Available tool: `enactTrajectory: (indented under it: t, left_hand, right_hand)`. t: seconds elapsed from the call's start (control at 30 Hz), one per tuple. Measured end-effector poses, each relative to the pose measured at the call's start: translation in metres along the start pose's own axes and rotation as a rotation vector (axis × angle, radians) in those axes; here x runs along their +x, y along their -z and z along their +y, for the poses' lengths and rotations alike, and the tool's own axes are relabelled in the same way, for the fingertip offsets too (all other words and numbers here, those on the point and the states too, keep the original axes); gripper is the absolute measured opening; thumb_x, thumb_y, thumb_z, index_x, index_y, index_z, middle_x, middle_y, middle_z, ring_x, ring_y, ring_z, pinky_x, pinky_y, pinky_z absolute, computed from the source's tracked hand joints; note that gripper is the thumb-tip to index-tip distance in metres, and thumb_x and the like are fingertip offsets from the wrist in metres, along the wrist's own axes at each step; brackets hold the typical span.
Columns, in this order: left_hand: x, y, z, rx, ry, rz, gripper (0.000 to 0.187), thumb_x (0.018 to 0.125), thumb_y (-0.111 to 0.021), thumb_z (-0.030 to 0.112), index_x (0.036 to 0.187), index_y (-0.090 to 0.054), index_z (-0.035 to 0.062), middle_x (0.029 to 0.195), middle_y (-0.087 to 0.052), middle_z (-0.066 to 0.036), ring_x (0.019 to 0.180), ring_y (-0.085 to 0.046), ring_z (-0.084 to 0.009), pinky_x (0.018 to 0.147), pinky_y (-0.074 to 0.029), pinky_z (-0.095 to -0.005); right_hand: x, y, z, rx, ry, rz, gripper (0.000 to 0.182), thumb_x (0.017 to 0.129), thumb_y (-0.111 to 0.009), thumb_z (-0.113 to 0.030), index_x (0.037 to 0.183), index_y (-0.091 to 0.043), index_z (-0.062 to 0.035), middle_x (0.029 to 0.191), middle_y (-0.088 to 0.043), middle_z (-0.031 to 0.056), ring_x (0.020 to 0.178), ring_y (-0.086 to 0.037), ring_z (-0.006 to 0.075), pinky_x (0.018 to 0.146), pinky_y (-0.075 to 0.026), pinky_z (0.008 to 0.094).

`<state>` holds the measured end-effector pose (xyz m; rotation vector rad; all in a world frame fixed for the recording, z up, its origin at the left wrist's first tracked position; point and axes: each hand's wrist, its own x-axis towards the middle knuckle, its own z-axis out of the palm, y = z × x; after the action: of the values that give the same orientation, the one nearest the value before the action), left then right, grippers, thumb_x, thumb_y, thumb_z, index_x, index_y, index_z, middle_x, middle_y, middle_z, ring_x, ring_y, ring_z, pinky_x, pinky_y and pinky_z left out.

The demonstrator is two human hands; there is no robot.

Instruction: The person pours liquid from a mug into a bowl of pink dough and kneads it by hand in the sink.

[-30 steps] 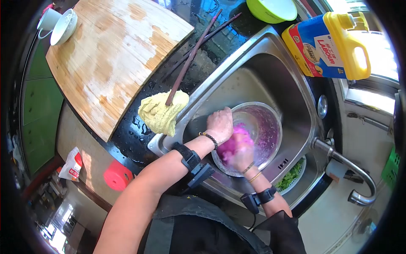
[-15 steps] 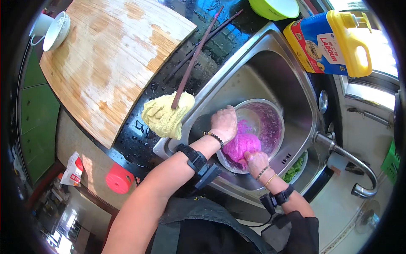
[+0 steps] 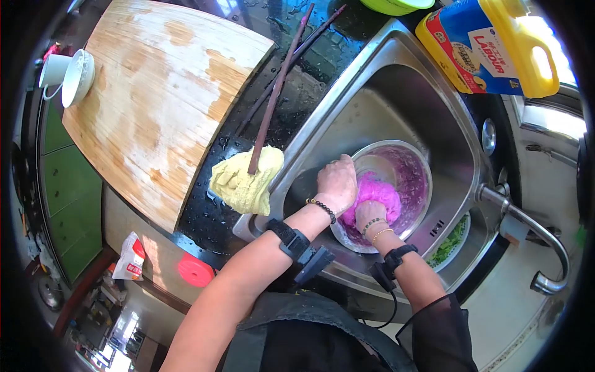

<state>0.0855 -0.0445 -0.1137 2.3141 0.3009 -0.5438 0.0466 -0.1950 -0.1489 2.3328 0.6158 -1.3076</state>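
A round metal bowl smeared with purple residue sits in the sink. Inside it lies a soft lump of bright purple dough. My left hand is closed on the bowl's left rim. My right hand presses down into the dough, its fingers curled and mostly hidden in it. Left of the sink, on the dark counter, rests a pale yellow lump of dough with one chopstick lying against its top.
The sink has a tap at right and a bowl of chopped greens. A wooden board bears a white bowl. Beyond the sink stand a yellow jug and a green bowl.
My right hand has moved up and inward from the dough's near edge and now pushes into its middle. My left hand stays at the bowl's rim. The view has shifted slightly.
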Motion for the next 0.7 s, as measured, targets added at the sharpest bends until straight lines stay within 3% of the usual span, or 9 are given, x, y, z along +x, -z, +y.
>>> enactTrajectory:
  t: [0.27,0.43,0.5,0.63,0.7]
  left_hand:
    - [0.000,-0.005,-0.003,0.022,-0.042,0.039,0.017,0.068,-0.051,0.005,0.082,-0.049,-0.0042,0.072,-0.059,-0.023,0.072,-0.061,-0.0360,0.065,-0.050,-0.0415]
    - [-0.002,-0.004,-0.006,-0.003,-0.067,0.040,0.019,0.068,-0.051,0.006,0.084,-0.050,-0.0047,0.075,-0.060,-0.024,0.075,-0.060,-0.0359,0.068,-0.049,-0.0416]
    - [-0.002,-0.008,-0.006,-0.003,-0.076,0.024,0.019,0.068,-0.052,0.006,0.084,-0.051,-0.0047,0.076,-0.060,-0.024,0.076,-0.060,-0.0358,0.069,-0.049,-0.0414]
    - [-0.001,-0.001,-0.002,-0.001,-0.037,-0.008,0.019,0.069,-0.053,0.008,0.084,-0.051,-0.0042,0.078,-0.059,-0.025,0.078,-0.060,-0.0359,0.070,-0.049,-0.0415]
    - [-0.001,0.001,-0.002,0.010,-0.030,-0.019,0.018,0.070,-0.052,0.007,0.084,-0.051,-0.0039,0.079,-0.059,-0.025,0.079,-0.060,-0.0362,0.070,-0.049,-0.0421]
  right_hand:
    - [0.019,0.007,0.008,0.012,0.027,0.008,0.019,0.077,-0.050,-0.016,0.083,-0.067,-0.0098,0.085,-0.065,0.0108,0.081,-0.063,0.0228,0.066,-0.050,0.0334]
    - [-0.025,0.004,0.009,0.082,-0.004,0.052,0.017,0.072,-0.053,-0.015,0.080,-0.066,-0.0077,0.084,-0.064,0.0136,0.079,-0.063,0.0237,0.066,-0.050,0.0341]
    - [-0.046,-0.006,0.017,0.166,0.261,0.333,0.013,0.068,-0.053,-0.011,0.076,-0.063,-0.0067,0.080,-0.063,0.0137,0.077,-0.062,0.0256,0.065,-0.049,0.0355]
    - [-0.066,0.040,0.035,0.297,0.270,0.315,0.013,0.065,-0.055,-0.010,0.077,-0.060,-0.0066,0.076,-0.061,0.0134,0.075,-0.060,0.0283,0.065,-0.048,0.0380]
    - [-0.040,0.059,0.032,0.227,0.201,0.892,0.009,0.063,-0.058,-0.009,0.071,-0.057,-0.0087,0.066,-0.056,0.0134,0.066,-0.057,0.0305,0.061,-0.046,0.0408]
